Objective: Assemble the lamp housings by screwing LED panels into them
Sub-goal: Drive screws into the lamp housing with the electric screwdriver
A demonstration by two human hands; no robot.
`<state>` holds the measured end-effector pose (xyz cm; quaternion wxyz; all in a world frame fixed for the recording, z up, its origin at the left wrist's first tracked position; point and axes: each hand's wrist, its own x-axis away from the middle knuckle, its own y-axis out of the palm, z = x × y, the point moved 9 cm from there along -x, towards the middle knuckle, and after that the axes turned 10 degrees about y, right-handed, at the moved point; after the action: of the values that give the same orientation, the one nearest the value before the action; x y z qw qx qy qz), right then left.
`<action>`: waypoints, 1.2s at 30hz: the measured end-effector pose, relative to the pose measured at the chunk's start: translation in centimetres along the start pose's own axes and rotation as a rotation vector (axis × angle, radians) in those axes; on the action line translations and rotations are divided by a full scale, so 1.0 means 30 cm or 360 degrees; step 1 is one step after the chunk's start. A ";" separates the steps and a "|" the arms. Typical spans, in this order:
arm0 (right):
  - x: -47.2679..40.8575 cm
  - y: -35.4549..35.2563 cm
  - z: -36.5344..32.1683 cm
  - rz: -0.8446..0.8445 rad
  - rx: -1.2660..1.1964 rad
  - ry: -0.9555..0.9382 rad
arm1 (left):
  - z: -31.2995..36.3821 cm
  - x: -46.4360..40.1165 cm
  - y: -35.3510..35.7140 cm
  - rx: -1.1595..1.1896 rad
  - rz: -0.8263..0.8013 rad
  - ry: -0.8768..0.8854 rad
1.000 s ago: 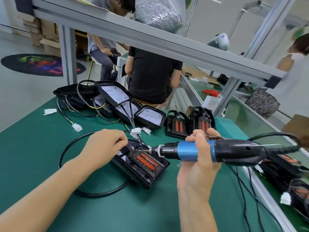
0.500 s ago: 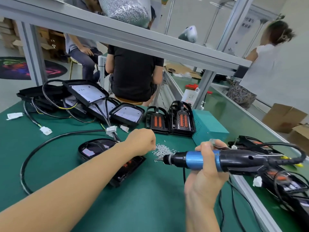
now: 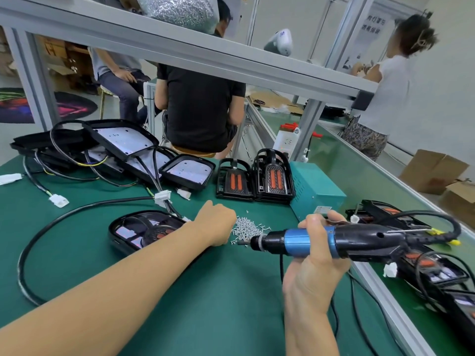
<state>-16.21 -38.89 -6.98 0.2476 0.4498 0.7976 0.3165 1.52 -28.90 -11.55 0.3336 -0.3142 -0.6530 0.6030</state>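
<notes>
Far left of the green table [image 3: 77, 265]: a pile of housings [image 3: 120, 142] with white panels facing up, wires and white connectors trailing off it. A thick black cable [image 3: 46, 229] looped across the mat in front. Nearer the person, one housing [image 3: 138, 229] lay flat, partly hidden behind the left forearm. Left hand [image 3: 216, 224] was reaching over that housing into the screw pile [image 3: 248, 228]; fingers were curled down at the screws, but whether they pinched one could not be told. Behind the screws, two black covers [image 3: 254, 178] with orange inserts stood against a teal box [image 3: 316, 191]. Right hand [image 3: 314, 255] was wrapped around the blue-and-black driver [image 3: 334, 242], held level above the table, bit pointing left at the edge of the screw pile. Far right, past the rail: more housings [image 3: 437, 273] with wiring. People sat and stood beyond the frame.
</notes>
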 end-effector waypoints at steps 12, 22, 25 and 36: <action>-0.022 0.038 -0.066 -0.0047 -0.0091 0.0195 | -0.076 0.170 -0.116 0.1230 0.0445 0.0060; 0.055 0.177 -0.082 -0.0332 -0.0412 0.0382 | -0.121 0.436 -0.116 0.2064 0.0750 0.0100; 0.081 0.215 -0.073 -0.0396 -0.0403 0.0411 | -0.134 0.472 -0.131 0.2086 0.0817 0.0088; 0.135 0.271 -0.024 -0.0446 -0.0304 0.0460 | -0.179 0.544 -0.167 0.1812 0.0879 0.0079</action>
<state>-14.05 -32.35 -1.03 0.2138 0.2591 0.8459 0.4142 -3.61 -12.91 -5.36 0.2957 -0.2584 -0.1168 0.9122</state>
